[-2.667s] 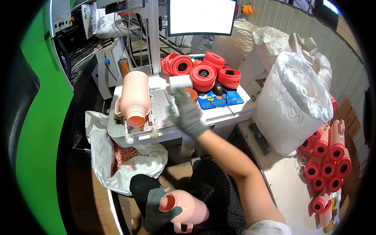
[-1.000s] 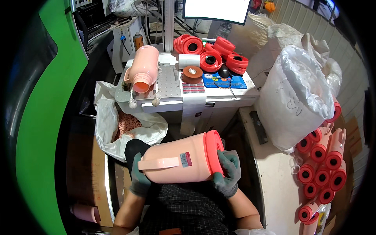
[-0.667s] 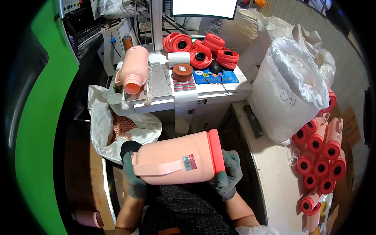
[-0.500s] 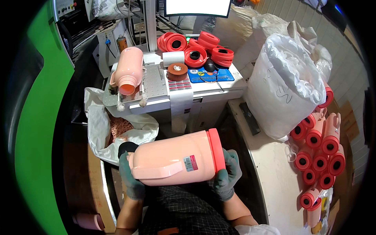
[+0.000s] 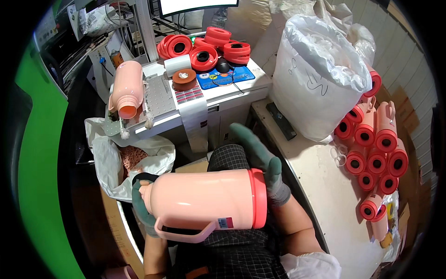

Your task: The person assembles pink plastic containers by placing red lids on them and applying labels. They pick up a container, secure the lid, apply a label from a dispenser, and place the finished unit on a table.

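Note:
A large pink thermos jug (image 5: 200, 193) lies sideways across my lap, its neck to the left and its handle (image 5: 186, 235) toward me. At its right end sits a red base ring (image 5: 259, 199). A small printed label (image 5: 225, 223) shows near that end. My gloved left hand (image 5: 141, 204) is closed around the neck end, with part of its fingers hidden by the jug. Just beyond the red ring, my gloved right hand (image 5: 258, 151) is open, its fingers stretched out and holding nothing.
Another pink jug body (image 5: 127, 86) lies on the perforated plate of the white bench. Red rings (image 5: 204, 58) and a brown tape roll (image 5: 184, 80) are beside it. A white sack (image 5: 320, 83) and stacked pink jugs (image 5: 376, 139) stand at right; a sack of pink granules (image 5: 132, 158) is at left.
My right hand has let go of the red base ring and opened, rising away from it. The jug has turned, so its handle now points more toward me. The view has shifted.

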`<move>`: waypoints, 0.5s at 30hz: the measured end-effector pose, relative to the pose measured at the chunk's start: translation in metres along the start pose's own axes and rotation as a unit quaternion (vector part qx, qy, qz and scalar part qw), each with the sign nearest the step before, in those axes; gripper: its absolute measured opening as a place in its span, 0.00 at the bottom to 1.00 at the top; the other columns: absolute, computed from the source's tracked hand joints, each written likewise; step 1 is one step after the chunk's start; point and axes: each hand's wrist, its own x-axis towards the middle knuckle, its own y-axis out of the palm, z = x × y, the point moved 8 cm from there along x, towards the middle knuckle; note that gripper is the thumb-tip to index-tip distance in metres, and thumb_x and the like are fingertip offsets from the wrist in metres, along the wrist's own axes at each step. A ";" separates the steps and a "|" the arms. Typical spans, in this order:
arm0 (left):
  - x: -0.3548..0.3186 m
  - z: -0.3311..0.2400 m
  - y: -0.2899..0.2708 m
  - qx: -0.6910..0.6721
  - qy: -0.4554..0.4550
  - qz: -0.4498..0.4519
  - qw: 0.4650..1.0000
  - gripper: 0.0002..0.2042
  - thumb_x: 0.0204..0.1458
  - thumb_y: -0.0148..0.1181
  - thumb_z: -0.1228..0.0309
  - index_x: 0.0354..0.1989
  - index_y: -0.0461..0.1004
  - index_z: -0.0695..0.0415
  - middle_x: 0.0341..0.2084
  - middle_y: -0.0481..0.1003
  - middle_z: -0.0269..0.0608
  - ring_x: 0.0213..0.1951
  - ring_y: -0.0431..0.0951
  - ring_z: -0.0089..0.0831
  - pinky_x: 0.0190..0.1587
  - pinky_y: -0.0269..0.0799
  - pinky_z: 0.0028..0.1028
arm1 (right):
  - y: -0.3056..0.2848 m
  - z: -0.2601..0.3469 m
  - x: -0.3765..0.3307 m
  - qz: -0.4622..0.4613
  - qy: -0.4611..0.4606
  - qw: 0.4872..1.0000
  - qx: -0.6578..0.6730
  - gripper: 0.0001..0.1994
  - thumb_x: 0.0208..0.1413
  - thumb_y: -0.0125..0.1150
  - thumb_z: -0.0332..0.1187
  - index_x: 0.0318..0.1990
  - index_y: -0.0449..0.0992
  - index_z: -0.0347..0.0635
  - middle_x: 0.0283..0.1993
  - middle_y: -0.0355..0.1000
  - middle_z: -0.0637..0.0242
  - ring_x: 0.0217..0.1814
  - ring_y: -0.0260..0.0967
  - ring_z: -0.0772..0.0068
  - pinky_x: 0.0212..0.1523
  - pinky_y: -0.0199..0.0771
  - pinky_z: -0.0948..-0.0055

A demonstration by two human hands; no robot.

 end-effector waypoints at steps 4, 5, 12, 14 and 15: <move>0.012 -0.021 -0.004 0.513 0.114 0.125 0.841 0.07 0.71 0.47 0.69 0.45 0.70 0.57 0.32 0.72 0.29 0.33 0.73 0.19 0.35 0.71 0.21 | -0.074 -0.003 -0.016 -0.159 -0.082 0.982 0.055 0.61 0.57 0.27 0.85 0.81 0.49 0.37 0.85 0.46 0.53 0.86 0.42 0.58 0.84 0.33 0.58; 0.016 -0.026 -0.004 0.549 0.110 0.179 0.809 0.07 0.71 0.46 0.69 0.45 0.70 0.57 0.33 0.73 0.30 0.33 0.74 0.20 0.35 0.72 0.22 | -0.094 0.000 -0.024 -0.199 -0.121 0.970 0.064 0.60 0.58 0.26 0.84 0.81 0.49 0.38 0.85 0.46 0.53 0.86 0.43 0.57 0.84 0.33 0.58; 0.007 -0.007 0.025 0.257 0.084 0.051 0.961 0.09 0.65 0.54 0.69 0.48 0.71 0.60 0.38 0.73 0.37 0.39 0.75 0.27 0.42 0.71 0.28 | -0.044 -0.025 -0.025 -0.153 -0.076 0.956 0.240 0.57 0.61 0.32 0.81 0.81 0.49 0.38 0.84 0.50 0.54 0.86 0.45 0.57 0.85 0.34 0.56; 0.010 -0.005 0.024 0.304 0.104 0.069 0.944 0.10 0.64 0.56 0.70 0.49 0.71 0.61 0.40 0.73 0.39 0.41 0.75 0.30 0.44 0.71 0.30 | -0.065 -0.040 -0.039 -0.204 -0.048 0.938 0.275 0.56 0.61 0.34 0.80 0.81 0.49 0.38 0.84 0.50 0.56 0.86 0.45 0.59 0.84 0.36 0.56; 0.013 -0.004 0.021 0.355 0.132 0.078 0.922 0.11 0.63 0.57 0.70 0.49 0.71 0.62 0.41 0.73 0.40 0.42 0.75 0.31 0.45 0.71 0.31 | -0.083 -0.056 -0.048 -0.232 -0.036 0.941 0.244 0.55 0.62 0.34 0.79 0.81 0.50 0.38 0.84 0.50 0.57 0.86 0.45 0.60 0.84 0.37 0.57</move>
